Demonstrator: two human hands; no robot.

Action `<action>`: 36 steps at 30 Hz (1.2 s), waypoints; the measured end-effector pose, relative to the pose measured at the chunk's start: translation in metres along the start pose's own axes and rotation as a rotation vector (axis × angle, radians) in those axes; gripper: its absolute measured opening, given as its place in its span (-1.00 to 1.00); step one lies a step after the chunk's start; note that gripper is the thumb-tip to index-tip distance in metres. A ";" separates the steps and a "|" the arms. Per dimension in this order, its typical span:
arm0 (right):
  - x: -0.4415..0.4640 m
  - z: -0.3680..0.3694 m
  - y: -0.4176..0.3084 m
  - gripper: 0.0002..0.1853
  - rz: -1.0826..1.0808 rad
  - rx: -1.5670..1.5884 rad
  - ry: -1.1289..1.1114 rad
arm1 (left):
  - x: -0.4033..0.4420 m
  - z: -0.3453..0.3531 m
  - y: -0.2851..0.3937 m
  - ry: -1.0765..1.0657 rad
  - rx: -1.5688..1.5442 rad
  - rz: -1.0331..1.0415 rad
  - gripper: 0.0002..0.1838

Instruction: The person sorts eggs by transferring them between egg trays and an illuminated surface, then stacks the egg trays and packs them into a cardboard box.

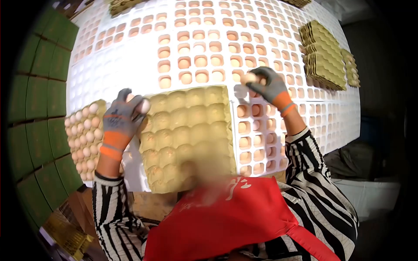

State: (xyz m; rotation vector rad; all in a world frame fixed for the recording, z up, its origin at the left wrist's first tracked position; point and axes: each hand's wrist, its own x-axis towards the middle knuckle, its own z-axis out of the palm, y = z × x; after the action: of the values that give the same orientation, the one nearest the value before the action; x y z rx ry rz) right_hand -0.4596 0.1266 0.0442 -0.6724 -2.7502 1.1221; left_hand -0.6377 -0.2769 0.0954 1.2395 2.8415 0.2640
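My left hand (pixel 121 114), in a grey and orange glove, is closed round eggs (pixel 143 105) over the left edge of an empty-looking yellowish pulp tray (pixel 187 130). My right hand (pixel 267 85), gloved the same way, grips eggs (pixel 250 78) above the white foam trays (pixel 232 126), right of the pulp tray's upper corner. Many cells of the foam trays hold eggs. Beside my left hand, at the far left, lies a pulp tray filled with eggs (pixel 82 137).
Stacked pulp trays (pixel 322 56) stand at the right on the foam trays. Green boxes (pixel 39 135) are piled along the left side. Another pulp tray stack (pixel 124 6) is at the top. A red apron (pixel 217 222) covers my front at the near edge.
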 end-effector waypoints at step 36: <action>0.212 0.246 -0.145 -0.63 -0.777 0.189 -0.279 | 0.115 0.099 -0.121 0.236 -1.053 -0.411 -0.46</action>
State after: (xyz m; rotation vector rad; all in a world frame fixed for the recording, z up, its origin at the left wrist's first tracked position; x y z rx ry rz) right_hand -0.7641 -0.0309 -0.0503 0.5771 -2.6257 1.2857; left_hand -0.7938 -0.2597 -0.0181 0.4060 2.3355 1.6517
